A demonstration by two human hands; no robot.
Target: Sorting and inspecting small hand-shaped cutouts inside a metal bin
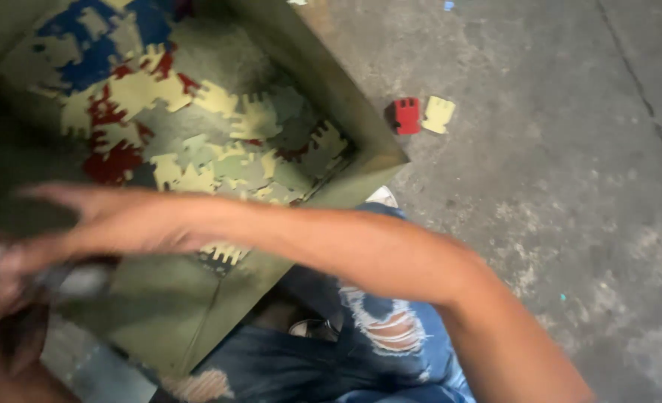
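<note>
The right hand (103,216) is reaching across the green box (331,97) of flat cutout pieces (219,142), fingers spread. The left hand (2,328) is too blurred to tell its grip. Two pieces (420,115) are lying on the floor (570,186).

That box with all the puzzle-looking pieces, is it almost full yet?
Done: the green box already holds a heap of flat notched pieces, yellow, red, blue and green. In hand: the right hand reaches across it, too blurred to show a grip; the left hand is blurred too. Left: a red piece and a yellow piece lie on the concrete floor.
</note>
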